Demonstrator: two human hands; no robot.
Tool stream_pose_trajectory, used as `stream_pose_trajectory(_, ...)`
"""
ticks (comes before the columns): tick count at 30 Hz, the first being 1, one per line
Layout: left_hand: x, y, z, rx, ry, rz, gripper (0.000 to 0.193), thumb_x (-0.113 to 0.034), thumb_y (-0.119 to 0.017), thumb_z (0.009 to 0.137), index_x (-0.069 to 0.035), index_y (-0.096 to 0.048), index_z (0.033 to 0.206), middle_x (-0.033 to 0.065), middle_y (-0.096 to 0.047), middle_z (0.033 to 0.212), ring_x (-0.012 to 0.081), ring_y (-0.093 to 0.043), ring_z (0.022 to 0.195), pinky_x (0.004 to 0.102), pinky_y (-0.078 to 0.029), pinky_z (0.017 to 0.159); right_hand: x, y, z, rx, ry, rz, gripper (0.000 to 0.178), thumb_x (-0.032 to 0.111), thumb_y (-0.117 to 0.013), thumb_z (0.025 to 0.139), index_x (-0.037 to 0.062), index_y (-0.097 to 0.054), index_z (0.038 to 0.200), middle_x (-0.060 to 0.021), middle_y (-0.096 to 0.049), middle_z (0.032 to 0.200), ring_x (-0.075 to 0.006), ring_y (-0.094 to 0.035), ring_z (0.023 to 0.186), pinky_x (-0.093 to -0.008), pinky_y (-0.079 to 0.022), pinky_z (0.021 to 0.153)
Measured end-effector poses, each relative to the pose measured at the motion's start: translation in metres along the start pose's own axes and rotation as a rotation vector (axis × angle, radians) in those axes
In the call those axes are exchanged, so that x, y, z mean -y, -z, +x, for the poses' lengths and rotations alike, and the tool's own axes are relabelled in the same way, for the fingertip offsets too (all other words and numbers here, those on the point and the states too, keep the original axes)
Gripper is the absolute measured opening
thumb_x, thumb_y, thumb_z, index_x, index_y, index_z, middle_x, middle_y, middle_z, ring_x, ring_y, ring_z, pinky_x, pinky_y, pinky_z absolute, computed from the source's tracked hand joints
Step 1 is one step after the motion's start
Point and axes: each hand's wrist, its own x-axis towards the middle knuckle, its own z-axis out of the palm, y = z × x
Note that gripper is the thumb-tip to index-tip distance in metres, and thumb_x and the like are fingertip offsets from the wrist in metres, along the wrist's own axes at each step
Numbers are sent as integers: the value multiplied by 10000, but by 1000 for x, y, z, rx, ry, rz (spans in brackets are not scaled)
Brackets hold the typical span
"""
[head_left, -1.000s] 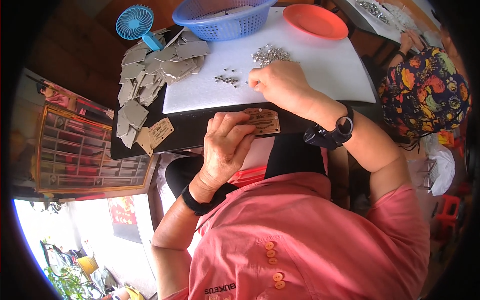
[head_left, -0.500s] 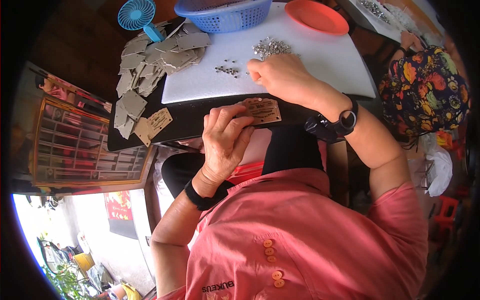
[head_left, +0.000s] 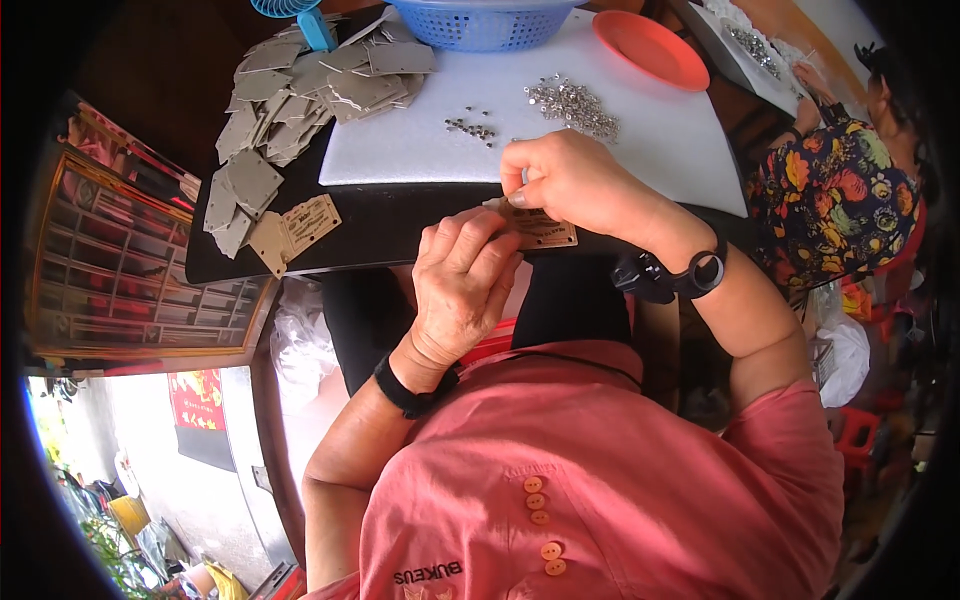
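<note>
My left hand (head_left: 462,285) grips a small tan cardboard tag (head_left: 540,229) at the near edge of the black table (head_left: 380,225). My right hand (head_left: 565,182) pinches at the tag's top edge, fingers closed; a tiny part between them cannot be made out. Just beyond my right hand, a heap of small silver metal pieces (head_left: 573,103) and a smaller scatter of dark pieces (head_left: 470,127) lie on a white board (head_left: 420,140).
A pile of grey-tan tags (head_left: 290,110) spreads over the table's left side, with one printed tag (head_left: 308,224) apart. A blue basket (head_left: 485,20), an orange plate (head_left: 650,48) and a blue fan (head_left: 300,15) stand at the back. Another person in floral clothing (head_left: 830,190) sits at right.
My right hand has drawn back from the white board to the tag's top edge. My left hand keeps holding the tag; the view has shifted slightly downward.
</note>
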Motion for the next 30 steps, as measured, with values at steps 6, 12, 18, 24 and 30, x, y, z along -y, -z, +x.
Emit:
stream_pose_trajectory(6, 2, 2, -1, -13, -7, -4, 234, -60, -753, 761, -63, -680, 984, 77, -631, 1060, 273, -626, 987, 386, -460, 778, -1, -1, 9, 72, -50, 52, 39, 63, -629, 829, 27, -620, 843, -30, -543, 543, -98, -483, 471, -295, -365, 472)
stream_pose_trajectory(12, 5, 0, -2, -33, -9, -23, 294, -59, -785, 725, -61, -682, 1001, 78, -633, 1068, 271, -633, 1007, 388, -468, 768, 2, 5, 12, 167, -146, 218, 29, 55, -604, 876, 33, -608, 857, 18, -489, 541, -45, -422, 456, -234, -279, 388)
stream_pose_trajectory(18, 9, -2, -4, -58, -24, -35, 312, -55, -773, 693, -47, -682, 991, 90, -637, 1064, 278, -636, 1011, 389, -481, 777, 2, 3, 16, 189, -158, 201, 27, 52, -614, 874, 35, -606, 854, 21, -496, 548, -38, -419, 455, -228, -291, 388)
stream_pose_trajectory(24, 13, -4, -6, -42, -30, -28, 307, -58, -764, 670, -37, -692, 967, 99, -643, 1050, 284, -639, 1022, 391, -483, 778, 3, 2, 26, 241, -273, 203, 48, 65, -627, 873, 39, -601, 842, 16, -501, 536, -42, -429, 445, -232, -311, 383)
stream_pose_trajectory(30, 18, -8, -5, -91, -80, -44, 329, -94, -726, 640, -9, -667, 953, 123, -621, 1066, 284, -630, 1025, 386, -471, 783, 2, 4, 30, 236, -277, 271, 105, 141, -665, 834, 49, -615, 845, 1, -500, 540, -59, -430, 418, -244, -301, 353)
